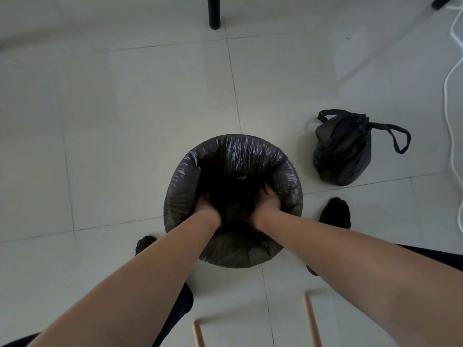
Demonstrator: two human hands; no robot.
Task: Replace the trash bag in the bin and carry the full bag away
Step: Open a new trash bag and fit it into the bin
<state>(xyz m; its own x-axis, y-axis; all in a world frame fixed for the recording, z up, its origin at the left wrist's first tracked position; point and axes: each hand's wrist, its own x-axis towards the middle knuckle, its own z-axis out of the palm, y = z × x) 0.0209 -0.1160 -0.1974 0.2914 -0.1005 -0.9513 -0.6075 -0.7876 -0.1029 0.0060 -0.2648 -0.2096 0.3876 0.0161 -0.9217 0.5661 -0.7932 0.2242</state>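
Pale floor tiles [125, 108] spread out under me, with a black furniture leg [214, 12] up at twelve o'clock and a white cable [448, 96] trailing down the three o'clock edge. At the centre stands the bin [175, 186], its own wall hidden because the new trash bag [240, 150] is already folded out over the rim all the way round. Both my arms go down into it. My left hand [206, 209] is at the seven o'clock side of the opening, with its fingers lost in the dark interior, so I cannot tell whether they are flat or curled. My right hand [268, 205] is at the four o'clock side, and its fingers look spread and pressed against the plastic, not gripping anything. I judge I am on the seating step, pushing the liner down and outward so it sits against the inside of the bin. The full bag [343, 151] sits on the floor at two o'clock from the bin, apart from it, its top drawn shut and two loop handles sticking out. My socked right foot [335, 212] stands between the two. Once the liner is down, the next move calls for lifting both hands out without dragging the plastic off the rim, then reaching to two o'clock for those loops; the thin film could snag or slip.
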